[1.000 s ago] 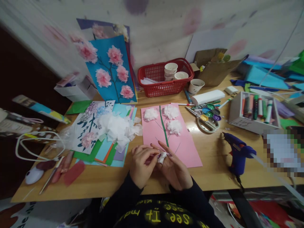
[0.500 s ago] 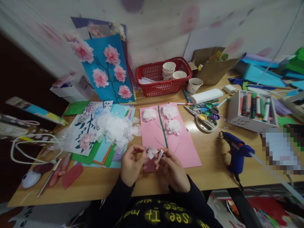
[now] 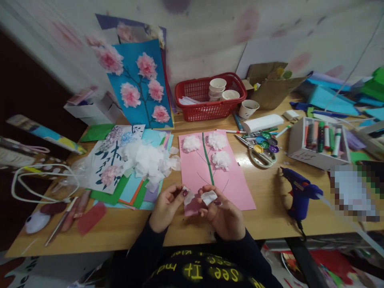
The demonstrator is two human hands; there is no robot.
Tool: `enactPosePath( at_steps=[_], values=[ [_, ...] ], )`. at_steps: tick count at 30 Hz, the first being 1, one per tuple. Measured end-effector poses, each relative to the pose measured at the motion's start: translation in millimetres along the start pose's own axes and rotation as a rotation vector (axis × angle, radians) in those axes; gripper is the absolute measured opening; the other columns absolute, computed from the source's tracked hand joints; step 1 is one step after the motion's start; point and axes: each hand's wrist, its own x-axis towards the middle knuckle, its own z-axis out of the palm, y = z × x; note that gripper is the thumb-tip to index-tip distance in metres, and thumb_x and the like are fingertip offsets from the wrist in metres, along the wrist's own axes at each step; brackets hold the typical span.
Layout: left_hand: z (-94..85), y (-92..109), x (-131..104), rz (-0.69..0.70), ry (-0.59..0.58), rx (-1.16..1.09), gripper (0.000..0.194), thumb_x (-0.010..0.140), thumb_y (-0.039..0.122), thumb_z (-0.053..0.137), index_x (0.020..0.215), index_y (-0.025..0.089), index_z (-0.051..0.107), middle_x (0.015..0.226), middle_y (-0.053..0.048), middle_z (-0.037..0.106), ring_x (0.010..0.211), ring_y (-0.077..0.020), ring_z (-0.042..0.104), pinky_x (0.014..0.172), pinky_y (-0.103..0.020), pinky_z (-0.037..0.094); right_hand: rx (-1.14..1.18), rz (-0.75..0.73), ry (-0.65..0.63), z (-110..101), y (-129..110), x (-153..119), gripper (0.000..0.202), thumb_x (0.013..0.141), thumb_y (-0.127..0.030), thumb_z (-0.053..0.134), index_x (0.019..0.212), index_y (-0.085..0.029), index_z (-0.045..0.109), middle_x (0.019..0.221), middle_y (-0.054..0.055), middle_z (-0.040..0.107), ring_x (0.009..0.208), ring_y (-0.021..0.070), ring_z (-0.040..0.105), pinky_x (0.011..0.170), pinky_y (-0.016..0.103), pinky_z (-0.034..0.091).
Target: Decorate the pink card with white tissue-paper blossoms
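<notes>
My left hand (image 3: 168, 206) pinches a small piece of white tissue paper (image 3: 188, 197) between thumb and fingers. Close by, my right hand (image 3: 225, 216) has a second white tissue piece (image 3: 209, 197) lying across its fingers, with the thumb against its edge. Both hands are over the lower edge of a pink sheet (image 3: 192, 172). A green stem, thin drawn branches and three fluffy white paper flowers (image 3: 221, 160) are on that sheet. To the left, a heap of white tissue pieces (image 3: 147, 160) covers part of some coloured papers (image 3: 114, 196).
A blue glue gun (image 3: 300, 192) stands at right, near scissors (image 3: 262, 158), paint pots (image 3: 262, 140) and a box of markers (image 3: 319, 140). Behind are a red basket (image 3: 207, 112) and a blue flower picture (image 3: 141, 96). Pens (image 3: 61, 224) lie at left.
My hands have moved slightly apart. My right hand has turned more palm up, and the tissue piece in it, folded narrow before, now lies flatter. The view has shifted a little.
</notes>
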Motion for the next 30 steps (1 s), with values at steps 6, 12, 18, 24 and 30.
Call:
enactPosePath(
  at_steps=[6, 12, 18, 24, 30],
  values=[
    [3.3, 3.7, -0.8, 0.063, 0.031, 0.055, 0.023, 0.068, 0.033, 0.071, 0.068, 0.013, 0.06, 0.065, 0.001, 0.054, 0.063, -0.0096, 0.05, 0.06, -0.02, 0.042, -0.064, -0.069, 0.069, 0.6, 6.8, 2.2, 0.026, 0.076, -0.027, 0.065, 0.065, -0.019, 0.043, 0.059, -0.006, 0.04, 0.046, 0.0061, 0.039, 0.035, 0.014, 0.034],
    [3.0, 9.2, -5.5, 0.351, 0.021, 0.277, 0.022, 0.067, 0.02, 0.073, 0.058, 0.014, 0.054, 0.062, 0.001, 0.052, 0.061, -0.0103, 0.05, 0.059, -0.021, 0.039, -0.373, -0.115, 0.078, -1.8, 16.5, -4.1, 0.032, 0.077, -0.03, 0.067, 0.069, -0.021, 0.037, 0.049, -0.011, 0.03, 0.039, 0.0032, 0.016, 0.033, 0.013, 0.014],
    [2.3, 14.8, -10.5, 0.561, -0.023, 0.474, 0.02, 0.065, 0.017, 0.074, 0.06, 0.015, 0.055, 0.064, 0.0, 0.057, 0.063, -0.0118, 0.055, 0.061, -0.022, 0.04, -0.525, -0.109, 0.048, -5.0, 19.9, -11.7, 0.026, 0.084, -0.041, 0.056, 0.078, -0.021, 0.042, 0.049, -0.011, 0.029, 0.038, 0.0035, 0.019, 0.036, 0.017, 0.013],
    [7.7, 21.2, -12.8, 0.529, -0.12, 0.53, 0.024, 0.067, 0.024, 0.074, 0.058, 0.015, 0.053, 0.06, 0.0, 0.058, 0.059, -0.0113, 0.054, 0.058, -0.022, 0.04, -0.616, -0.097, -0.008, -2.5, 12.8, -15.0, 0.025, 0.08, -0.038, 0.063, 0.089, -0.019, 0.049, 0.053, -0.009, 0.034, 0.042, 0.0038, 0.023, 0.04, 0.018, 0.015],
    [8.0, 18.7, -13.4, 0.392, -0.138, 0.444, 0.036, 0.067, 0.04, 0.072, 0.055, 0.015, 0.049, 0.057, 0.001, 0.053, 0.056, -0.011, 0.051, 0.056, -0.022, 0.038, -0.612, -0.049, 0.033, -4.1, 14.0, -14.9, 0.03, 0.079, -0.044, 0.062, 0.073, -0.018, 0.049, 0.046, -0.009, 0.033, 0.038, 0.0037, 0.022, 0.037, 0.019, 0.013]
  ],
)
